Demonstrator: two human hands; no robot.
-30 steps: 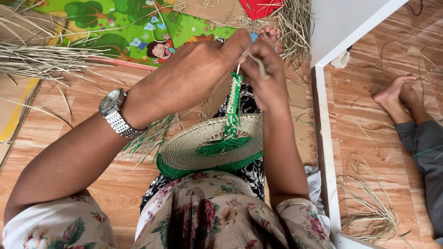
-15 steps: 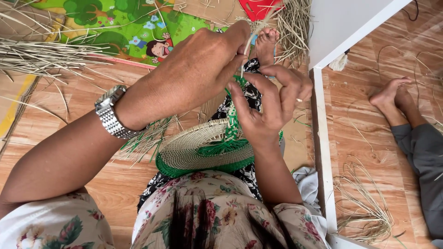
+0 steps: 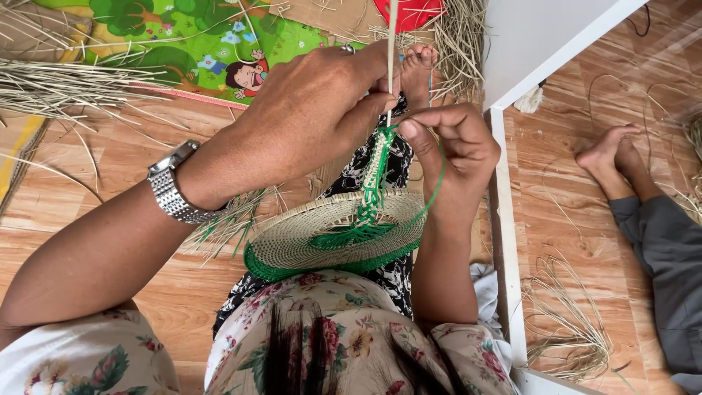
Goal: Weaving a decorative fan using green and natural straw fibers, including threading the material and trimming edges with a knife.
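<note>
At frame centre, the left hand (image 3: 314, 110) pinches the pale reed (image 3: 393, 36), which runs vertically upward. Just right of it, the right hand (image 3: 453, 146) pinches the green strand (image 3: 439, 172).

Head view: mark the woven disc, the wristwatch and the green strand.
woven disc (image 3: 307, 238), head view, bare tan weave left of centre.
wristwatch (image 3: 170, 192), head view, metal band on the left wrist.
green strand (image 3: 437, 179), head view, loop beside the right hand.
</note>
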